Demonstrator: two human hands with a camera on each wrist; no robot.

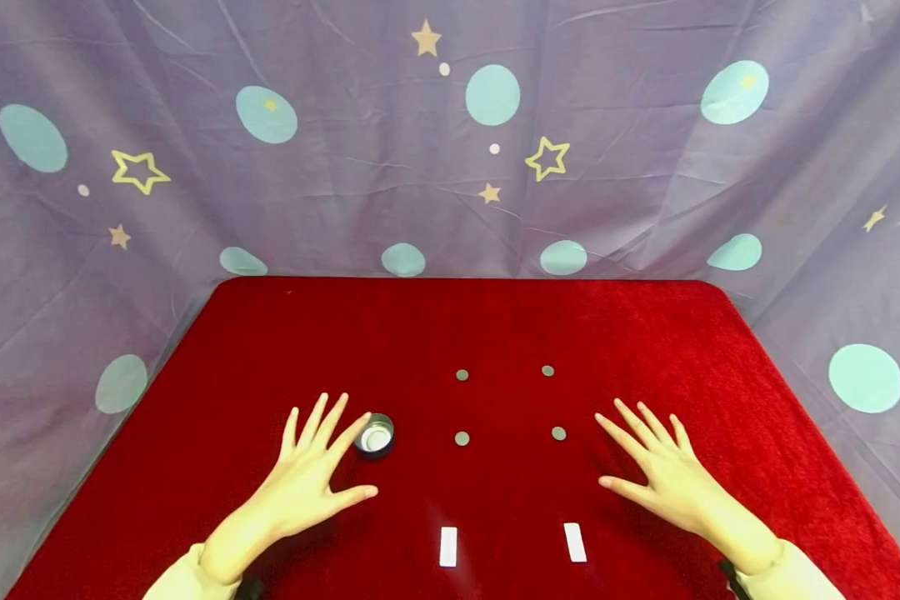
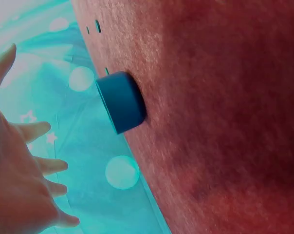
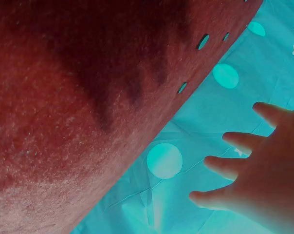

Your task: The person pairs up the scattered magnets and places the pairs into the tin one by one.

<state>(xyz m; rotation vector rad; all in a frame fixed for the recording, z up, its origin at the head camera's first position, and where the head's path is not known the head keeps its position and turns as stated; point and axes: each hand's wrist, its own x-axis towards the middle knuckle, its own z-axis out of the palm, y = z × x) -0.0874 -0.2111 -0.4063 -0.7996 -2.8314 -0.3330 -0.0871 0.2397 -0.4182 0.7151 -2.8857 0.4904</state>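
Note:
My left hand (image 1: 307, 479) hovers over the left part of the red cloth, fingers spread and holding nothing. Just beyond its index fingertip stands a small round bowl (image 1: 376, 437), dark outside and shiny inside; the left wrist view shows the bowl (image 2: 121, 102) from the side. My right hand (image 1: 667, 479) is spread over the right side, likewise holding nothing. Between the hands lie small grey discs, two farther back, one left (image 1: 462, 375) and one right (image 1: 547, 371), and two nearer, a left disc (image 1: 462, 438) and a right disc (image 1: 558, 433), the last closest to my right hand.
Two white rectangular pieces, one left (image 1: 448, 547) and one right (image 1: 574, 542), lie near the front. The red cloth (image 1: 360, 333) covers the table. A purple-grey curtain (image 1: 390, 192) with stars and dots hangs behind and along both sides.

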